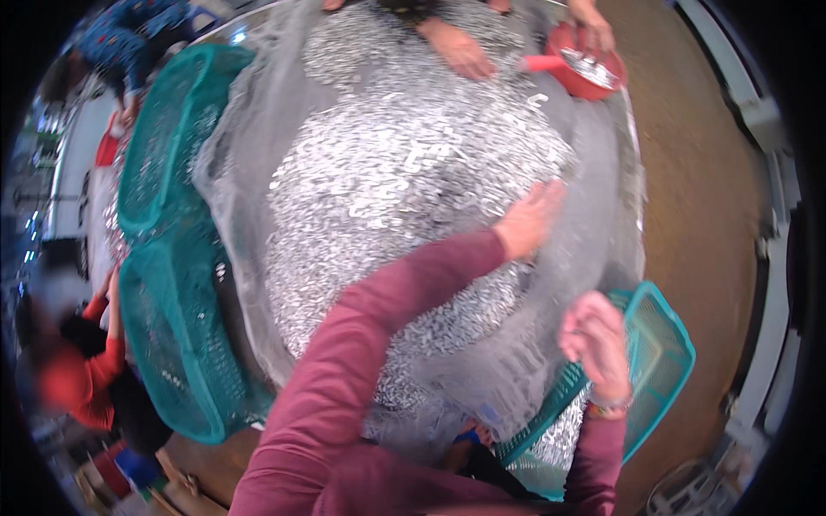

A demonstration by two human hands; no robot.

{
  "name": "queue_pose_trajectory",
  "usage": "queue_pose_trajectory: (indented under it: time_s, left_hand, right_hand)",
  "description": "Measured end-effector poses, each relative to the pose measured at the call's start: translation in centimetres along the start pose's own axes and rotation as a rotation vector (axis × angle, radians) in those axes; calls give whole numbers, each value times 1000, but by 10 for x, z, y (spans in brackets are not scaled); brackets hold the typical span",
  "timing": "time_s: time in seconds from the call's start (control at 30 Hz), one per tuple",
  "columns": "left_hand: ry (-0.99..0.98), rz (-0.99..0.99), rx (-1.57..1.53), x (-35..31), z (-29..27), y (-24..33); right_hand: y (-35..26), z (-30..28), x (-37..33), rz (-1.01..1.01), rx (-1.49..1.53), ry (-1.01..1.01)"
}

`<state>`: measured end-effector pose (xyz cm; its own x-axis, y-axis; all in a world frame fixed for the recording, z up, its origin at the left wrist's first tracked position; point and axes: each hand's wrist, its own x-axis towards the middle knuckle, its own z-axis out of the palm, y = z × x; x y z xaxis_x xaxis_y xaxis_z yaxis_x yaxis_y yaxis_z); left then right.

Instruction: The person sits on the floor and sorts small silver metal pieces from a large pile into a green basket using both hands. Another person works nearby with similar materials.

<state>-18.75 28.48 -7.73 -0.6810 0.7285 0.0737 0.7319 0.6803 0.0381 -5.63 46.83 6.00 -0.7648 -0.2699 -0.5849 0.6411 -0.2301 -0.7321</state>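
Observation:
A wide heap of small silvery fish (413, 155) lies on a grey mesh net (594, 198). Reaching across to the heap's right edge, my left hand (529, 221) lies with its fingers stretched out, touching fish and holding none that I can see. My right hand (600, 340) is raised above a green plastic basket (675, 344) at the lower right, its fingers curled in. Blur hides what those fingers hold, if anything. More small fish (555, 439) lie in that basket, beside my right forearm.
Two green baskets (176, 344) stand along the heap's left side. At the top, a co-worker's hand (460, 52) reaches onto the fish. Another hand (592, 26) is at a red bowl (578, 82) containing fish. A person in red (82, 378) is at far left.

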Motion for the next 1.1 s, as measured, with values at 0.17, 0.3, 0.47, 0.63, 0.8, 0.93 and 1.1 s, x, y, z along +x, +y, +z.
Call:
queue_pose_trajectory:
  time_s: [0.17,0.3,0.47,0.63,0.8,0.93,1.1]
  left_hand:
    - [50,0,-240,28,32,-12]
    - [204,214,-380,-8,43,-14]
    - [75,286,-297,-79,12,-14]
    - [-277,93,-254,-162,-42,-11]
    - [-470,-268,-714,-226,-82,-28]
    - [-390,-548,-1243,-262,-119,-50]
    - [-281,-571,-1428,-281,-171,-58]
  right_hand:
    - [98,-3,132,201,602,-46]
    - [106,-63,112,-230,604,714]
    - [73,-64,81,-501,-37,874]
    - [77,4,70,-571,-1198,305]
    - [89,65,89,-325,-1348,-154]
    - [95,66,128,-213,-1723,-39]
    - [108,52,122,-389,-1597,-66]
